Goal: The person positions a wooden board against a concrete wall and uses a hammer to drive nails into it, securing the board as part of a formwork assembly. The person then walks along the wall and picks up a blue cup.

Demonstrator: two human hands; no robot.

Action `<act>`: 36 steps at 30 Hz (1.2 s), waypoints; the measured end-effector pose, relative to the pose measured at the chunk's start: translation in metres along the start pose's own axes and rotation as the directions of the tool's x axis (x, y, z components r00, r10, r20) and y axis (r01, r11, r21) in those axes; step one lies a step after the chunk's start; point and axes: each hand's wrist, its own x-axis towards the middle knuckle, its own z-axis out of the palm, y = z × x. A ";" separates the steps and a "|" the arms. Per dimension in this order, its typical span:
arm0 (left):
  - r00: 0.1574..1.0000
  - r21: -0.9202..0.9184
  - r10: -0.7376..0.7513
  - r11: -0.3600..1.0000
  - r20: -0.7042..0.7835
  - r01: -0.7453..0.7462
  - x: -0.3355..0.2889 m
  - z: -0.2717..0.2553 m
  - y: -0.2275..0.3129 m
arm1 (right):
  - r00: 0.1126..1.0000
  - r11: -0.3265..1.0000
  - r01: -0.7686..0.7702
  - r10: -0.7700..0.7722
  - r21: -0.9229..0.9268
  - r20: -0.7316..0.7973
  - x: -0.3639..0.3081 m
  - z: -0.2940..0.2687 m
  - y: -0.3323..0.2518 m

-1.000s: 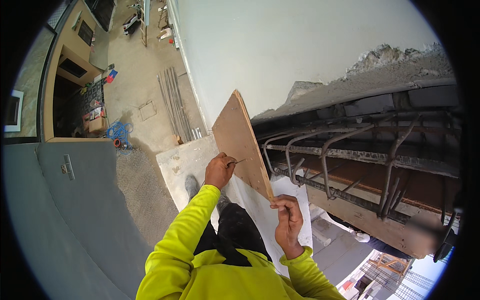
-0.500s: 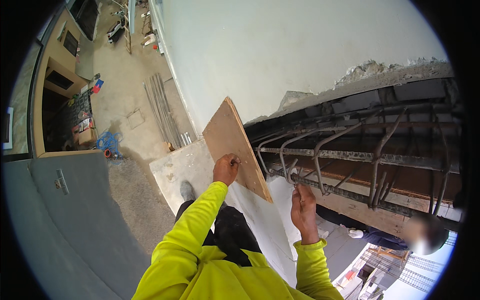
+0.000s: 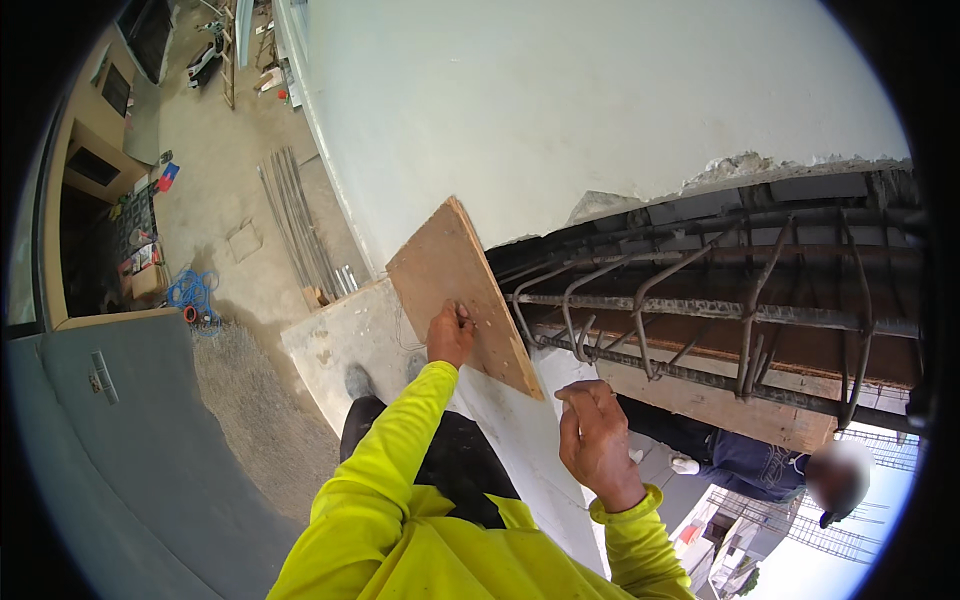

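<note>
An outdoor building site with a pale wall (image 3: 600, 110) surrounds a brown wooden board (image 3: 445, 262). Nearest, the person's right hand (image 3: 596, 440) is held just off the board's lower right corner, fingers bent toward the thumb; whether it pinches anything cannot be told. The left hand (image 3: 452, 336) is at the board's face, fingers curled, its grip equally unclear. Right of the board runs a rebar cage (image 3: 690, 307); farther off, below and right of it, is a co-worker (image 3: 750, 462). Farthest, left of the board, steel bars (image 3: 290, 215) and a blue hose (image 3: 193, 288) lie on the ground.
</note>
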 end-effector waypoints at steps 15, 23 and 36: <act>0.995 -0.136 0.099 0.986 0.023 -0.095 -0.003 -0.001 -0.022 | 0.768 0.508 -0.326 0.634 0.797 -0.090 0.064 0.119 0.018; 0.990 -0.185 0.124 0.976 0.062 -0.111 -0.006 -0.005 -0.015 | 0.932 0.935 -0.221 0.286 0.276 -0.222 0.009 0.052 0.017; 0.985 -0.308 0.137 0.946 0.106 -0.098 0.005 0.005 -0.036 | 0.911 0.998 0.059 -0.043 0.028 -0.410 0.029 -0.012 0.073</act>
